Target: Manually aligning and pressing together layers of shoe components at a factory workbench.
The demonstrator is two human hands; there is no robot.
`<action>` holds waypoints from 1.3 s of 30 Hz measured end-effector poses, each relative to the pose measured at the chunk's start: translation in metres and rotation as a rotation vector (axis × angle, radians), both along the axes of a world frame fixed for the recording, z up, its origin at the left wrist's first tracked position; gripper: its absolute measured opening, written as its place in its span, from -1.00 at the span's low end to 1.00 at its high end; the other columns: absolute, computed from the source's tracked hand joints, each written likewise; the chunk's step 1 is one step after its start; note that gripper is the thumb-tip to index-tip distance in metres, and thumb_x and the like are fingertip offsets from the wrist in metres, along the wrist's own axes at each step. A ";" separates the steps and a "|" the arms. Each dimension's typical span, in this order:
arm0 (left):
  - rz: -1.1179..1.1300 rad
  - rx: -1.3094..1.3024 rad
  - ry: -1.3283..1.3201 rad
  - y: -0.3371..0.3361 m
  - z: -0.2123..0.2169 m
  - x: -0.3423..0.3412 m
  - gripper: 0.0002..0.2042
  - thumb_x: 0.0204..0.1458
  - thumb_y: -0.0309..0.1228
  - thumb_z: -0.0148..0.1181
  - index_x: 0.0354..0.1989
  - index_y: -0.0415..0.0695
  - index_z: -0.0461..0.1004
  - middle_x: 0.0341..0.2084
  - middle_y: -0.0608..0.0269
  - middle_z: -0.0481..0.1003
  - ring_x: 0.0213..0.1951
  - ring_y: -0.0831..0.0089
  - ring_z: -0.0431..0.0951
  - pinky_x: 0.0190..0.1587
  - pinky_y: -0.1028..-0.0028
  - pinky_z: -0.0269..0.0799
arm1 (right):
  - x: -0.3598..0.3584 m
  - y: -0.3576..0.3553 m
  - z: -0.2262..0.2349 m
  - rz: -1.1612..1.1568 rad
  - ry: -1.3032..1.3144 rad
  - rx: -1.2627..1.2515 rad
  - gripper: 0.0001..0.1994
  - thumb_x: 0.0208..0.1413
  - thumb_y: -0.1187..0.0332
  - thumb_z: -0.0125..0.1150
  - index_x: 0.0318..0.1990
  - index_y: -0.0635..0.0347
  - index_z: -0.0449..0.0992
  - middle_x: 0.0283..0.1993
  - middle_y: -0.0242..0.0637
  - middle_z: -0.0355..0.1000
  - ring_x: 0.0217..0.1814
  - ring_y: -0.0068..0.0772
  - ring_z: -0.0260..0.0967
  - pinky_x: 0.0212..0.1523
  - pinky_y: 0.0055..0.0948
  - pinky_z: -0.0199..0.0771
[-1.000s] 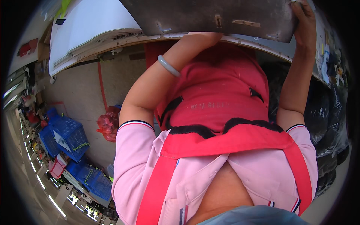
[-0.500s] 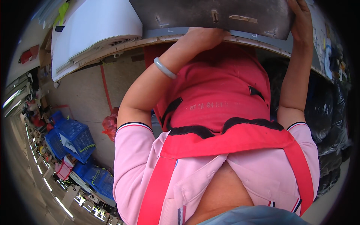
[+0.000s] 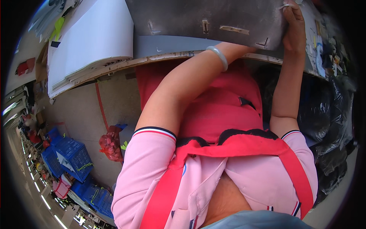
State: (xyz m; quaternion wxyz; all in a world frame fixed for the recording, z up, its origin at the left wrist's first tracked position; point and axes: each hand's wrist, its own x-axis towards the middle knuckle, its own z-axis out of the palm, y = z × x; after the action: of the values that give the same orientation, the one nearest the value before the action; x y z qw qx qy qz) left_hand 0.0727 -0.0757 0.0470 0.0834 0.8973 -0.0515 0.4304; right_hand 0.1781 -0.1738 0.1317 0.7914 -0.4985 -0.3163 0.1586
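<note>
Nearest are the person's pink short-sleeved polo shirt (image 3: pixel 148 175) with dark, white and red striped cuffs and, over it, a red cloth apron (image 3: pixel 219 124) with black trim. The left arm, ringed by a smooth pale grey-blue bangle (image 3: pixel 219 57), reaches across the front edge of the wooden-edged table (image 3: pixel 152 59). The left hand (image 3: pixel 244 49) passes beneath the large flat dark-grey panel (image 3: pixel 179 19), so its fingers are hidden and I cannot tell how they stand. That panel, pierced by narrow slots and marked with pale corner lines, lies toward the middle of the table, its near edge set back from the table's front edge, over a flat blue-grey surface (image 3: pixel 171 44). The right hand (image 3: pixel 294 28) is at the panel's right side, its fingers bent and close together, a small pale thing at the fingertips; whether they clamp on it or on the panel I cannot tell. At the table's left front corner lies a thick stack of large white sheets (image 3: pixel 93 38), folded over in a curve. Crumpled black plastic bags (image 3: pixel 324 114) stand below the table's right end. Beyond its left corner, lower down, are a red plastic bag (image 3: pixel 111 145) and, farther off, blue plastic crates (image 3: pixel 74 156).
</note>
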 end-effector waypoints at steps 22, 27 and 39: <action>1.384 -0.742 -0.004 0.458 0.023 -0.394 -0.69 -0.02 -0.27 0.37 -0.33 -0.35 0.64 -0.38 -0.02 0.64 -0.33 0.27 0.63 -0.19 0.30 0.51 | 0.055 -0.051 -0.037 -0.128 0.335 -0.169 -0.36 0.24 0.05 0.26 0.36 0.18 0.25 0.34 -0.22 0.28 0.37 -0.23 0.22 0.40 -0.30 0.20; 1.299 -1.147 -0.132 0.482 0.011 -0.476 -0.67 -0.11 -0.31 0.42 -0.26 -0.34 0.62 -0.29 -0.04 0.64 -0.20 0.17 0.63 -0.05 0.30 0.50 | 0.048 -0.002 -0.051 -0.044 0.374 -0.324 -0.59 0.25 0.17 0.29 0.15 0.17 0.49 0.11 -0.40 0.46 0.20 -0.49 0.34 0.29 -0.46 0.25; 0.235 -0.471 0.297 0.159 0.072 -0.263 -0.87 0.12 -0.56 0.27 -0.16 -0.20 0.63 -0.32 0.18 0.60 -0.33 0.47 0.61 -0.20 0.55 0.49 | 0.053 -0.006 -0.102 0.005 -0.119 -0.936 -0.71 0.15 0.15 0.39 -0.11 0.15 0.66 -0.24 -0.54 0.51 -0.11 -0.66 0.34 0.02 -0.63 0.25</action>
State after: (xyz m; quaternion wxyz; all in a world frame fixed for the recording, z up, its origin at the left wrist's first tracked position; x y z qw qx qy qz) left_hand -0.1898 0.0836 0.1193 0.2457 0.9061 0.1666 0.3015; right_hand 0.2308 -0.1800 0.0295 0.4617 -0.8092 -0.2569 0.2570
